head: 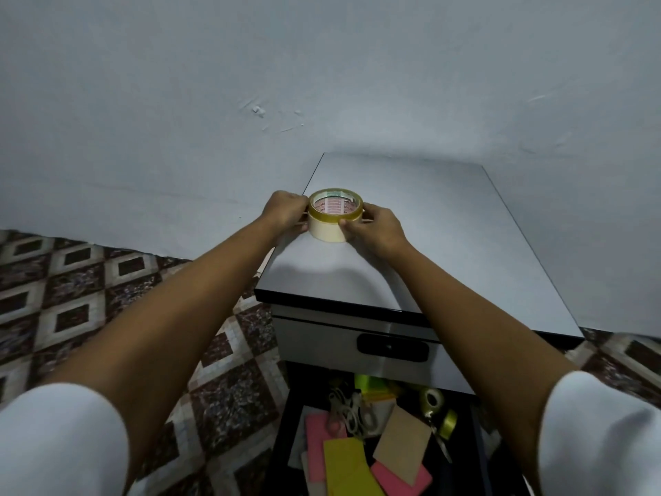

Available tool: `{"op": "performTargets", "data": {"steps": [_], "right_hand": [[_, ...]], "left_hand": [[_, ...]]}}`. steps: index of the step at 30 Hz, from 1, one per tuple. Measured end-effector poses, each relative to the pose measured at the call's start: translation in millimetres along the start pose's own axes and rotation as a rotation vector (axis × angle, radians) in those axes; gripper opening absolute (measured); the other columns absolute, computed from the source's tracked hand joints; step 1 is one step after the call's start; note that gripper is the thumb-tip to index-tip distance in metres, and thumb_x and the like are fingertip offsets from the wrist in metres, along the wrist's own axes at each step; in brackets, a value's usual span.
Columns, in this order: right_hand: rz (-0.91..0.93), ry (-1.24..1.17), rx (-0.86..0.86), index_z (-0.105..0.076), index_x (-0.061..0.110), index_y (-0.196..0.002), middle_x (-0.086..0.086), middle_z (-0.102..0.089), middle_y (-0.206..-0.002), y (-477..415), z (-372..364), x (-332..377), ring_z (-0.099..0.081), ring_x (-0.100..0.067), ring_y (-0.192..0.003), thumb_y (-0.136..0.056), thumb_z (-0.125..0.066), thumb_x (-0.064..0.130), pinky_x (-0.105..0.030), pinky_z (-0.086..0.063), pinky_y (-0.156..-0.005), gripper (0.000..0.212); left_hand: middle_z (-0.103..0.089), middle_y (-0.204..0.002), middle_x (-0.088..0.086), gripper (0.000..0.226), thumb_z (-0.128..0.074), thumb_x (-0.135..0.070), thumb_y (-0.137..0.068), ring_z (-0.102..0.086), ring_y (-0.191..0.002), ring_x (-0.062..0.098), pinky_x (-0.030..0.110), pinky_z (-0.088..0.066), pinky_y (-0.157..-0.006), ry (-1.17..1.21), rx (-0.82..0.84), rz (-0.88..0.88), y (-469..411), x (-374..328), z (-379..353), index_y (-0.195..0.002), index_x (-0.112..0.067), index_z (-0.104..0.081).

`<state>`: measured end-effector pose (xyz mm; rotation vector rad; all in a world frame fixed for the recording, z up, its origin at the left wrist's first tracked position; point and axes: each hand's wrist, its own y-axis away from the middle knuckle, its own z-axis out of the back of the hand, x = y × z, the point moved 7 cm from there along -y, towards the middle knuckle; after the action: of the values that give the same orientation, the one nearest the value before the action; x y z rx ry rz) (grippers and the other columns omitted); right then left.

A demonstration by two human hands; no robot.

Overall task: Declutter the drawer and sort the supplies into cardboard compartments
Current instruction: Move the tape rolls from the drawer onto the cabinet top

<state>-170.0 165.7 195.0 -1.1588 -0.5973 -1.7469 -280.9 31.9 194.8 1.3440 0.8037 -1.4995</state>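
Two tape rolls stand stacked on the grey cabinet top (429, 245) near its left edge: a clear yellowish roll (335, 206) on a cream masking-tape roll (327, 232). My left hand (286, 213) grips the stack from the left and my right hand (372, 227) grips it from the right, fingers curled round both rolls. Below, the open black drawer (286, 442) holds pink (318, 442) and yellow (347, 463) paper pads, a brown card (406, 445), scissors (345, 411) and green ribbon rolls (434, 400).
The cabinet stands against a pale wall (322, 84). A closed upper drawer with a black handle recess (392, 347) sits above the open one. Patterned brown and cream floor tiles (89, 298) lie to the left and far right.
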Motion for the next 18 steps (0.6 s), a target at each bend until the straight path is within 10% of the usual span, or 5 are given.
{"op": "performTargets", "data": {"steps": [3,6,18], "right_hand": [[-0.007,0.026,0.004,-0.040,0.001,-0.138,-0.004,-0.052,-0.128,3.8,2.5,1.8,-0.050,-0.015,-0.112,-0.088,-0.063,0.018,0.002,-0.041,-0.068,0.057],[0.006,0.095,-0.005,-0.030,0.003,-0.144,-0.012,-0.041,-0.145,16.7,12.3,5.3,-0.045,-0.023,-0.128,-0.086,-0.066,0.029,-0.027,-0.038,-0.101,0.073],[0.126,0.051,-0.009,-0.061,0.011,-0.120,0.000,-0.063,-0.103,177.0,22.4,-40.3,-0.061,-0.009,-0.092,-0.081,-0.071,0.016,-0.017,-0.048,-0.084,0.040]], "left_hand": [[-0.059,-0.092,0.015,0.017,-0.047,-0.010,-0.091,-0.056,-0.087,0.025,0.034,-0.049,-0.076,-0.127,-0.024,-0.065,0.9,-1.7,4.2,-0.095,-0.006,-0.063],[-0.059,-0.123,0.012,0.034,-0.045,-0.017,-0.095,-0.056,-0.112,0.026,0.041,-0.046,-0.100,-0.279,-0.092,-0.183,21.5,-12.7,8.1,-0.126,-0.007,-0.056],[-0.063,-0.106,0.002,0.026,-0.057,-0.011,-0.091,-0.057,-0.093,0.009,-0.001,-0.038,-0.073,-0.370,0.029,-0.437,195.3,72.7,-29.5,-0.117,-0.010,-0.063]]}}
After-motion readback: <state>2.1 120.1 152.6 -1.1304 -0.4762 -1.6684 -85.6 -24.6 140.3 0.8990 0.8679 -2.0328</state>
